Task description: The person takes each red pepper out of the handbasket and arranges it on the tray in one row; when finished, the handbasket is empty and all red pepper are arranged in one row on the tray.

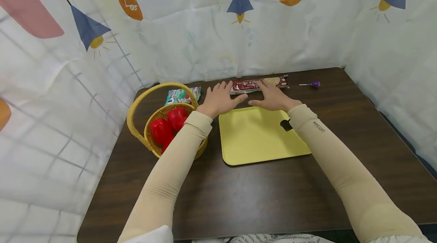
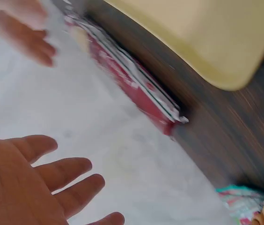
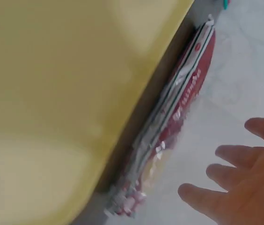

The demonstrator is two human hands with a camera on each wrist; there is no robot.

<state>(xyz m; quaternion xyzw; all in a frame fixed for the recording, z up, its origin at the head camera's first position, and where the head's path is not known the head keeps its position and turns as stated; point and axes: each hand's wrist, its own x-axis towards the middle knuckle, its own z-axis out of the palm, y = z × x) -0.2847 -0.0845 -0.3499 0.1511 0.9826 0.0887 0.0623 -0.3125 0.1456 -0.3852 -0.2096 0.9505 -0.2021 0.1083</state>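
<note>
Both of my hands reach over the back of the table, apart from each other, with straight, spread fingers and nothing held. My left hand (image 1: 218, 101) is near the left end of a long dark-red spaghetti packet (image 1: 246, 86). Near the packet's other half, my right hand (image 1: 274, 98) overlaps its lower edge in the head view. In the left wrist view the whole spaghetti packet (image 2: 127, 77) shows beyond the left fingers. The right wrist view has the packet (image 3: 176, 103) lying between the tray and my right fingers. A yellow tray (image 1: 259, 137) lies below both hands.
A yellow wicker basket (image 1: 202, 150) with a tall handle stands left, holding several glossy red rounded items (image 1: 161, 131). Behind it lies a colourful small packet (image 1: 184, 95). A purple-wrapped lollipop (image 1: 315, 84) is at the back right. A printed curtain (image 1: 205, 46) hangs behind the dark table (image 1: 266, 197).
</note>
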